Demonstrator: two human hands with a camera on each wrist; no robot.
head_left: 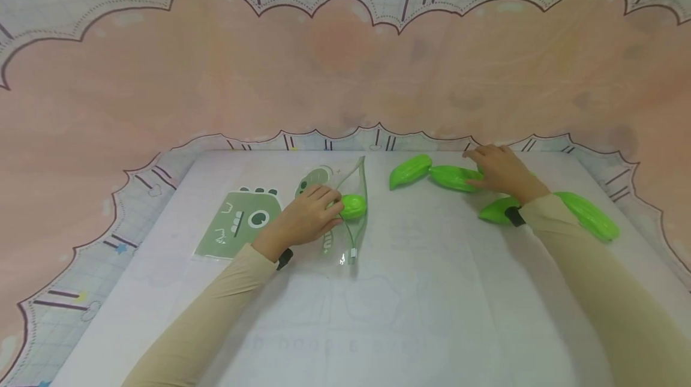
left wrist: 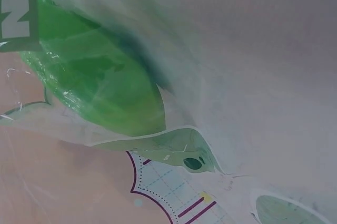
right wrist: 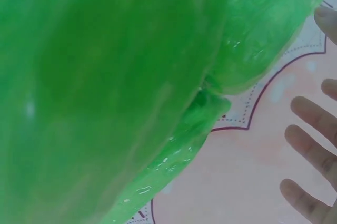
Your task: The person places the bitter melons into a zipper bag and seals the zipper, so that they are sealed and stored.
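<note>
My left hand (head_left: 305, 216) grips a clear zip bag (head_left: 360, 177) with a green cartoon print, its fingers curled at the bag's opening. Inside the bag lies a glossy green, ridged, pod-shaped piece (head_left: 353, 207); its pointed end shows through the plastic in the left wrist view. My right hand (head_left: 504, 171) reaches over more of these green pieces (head_left: 453, 178) at the back right of the table. Its fingers (right wrist: 310, 150) are spread apart in the right wrist view, beside the green pieces (right wrist: 263, 34), which fill much of that view.
A flat bag with a green one-eyed monster print (head_left: 216, 237) lies left of my left hand. Another green piece (head_left: 410, 171) is at the back, and one more (head_left: 591, 216) lies beyond my right sleeve. A patterned curtain (head_left: 324, 75) stands behind the white table (head_left: 410, 315).
</note>
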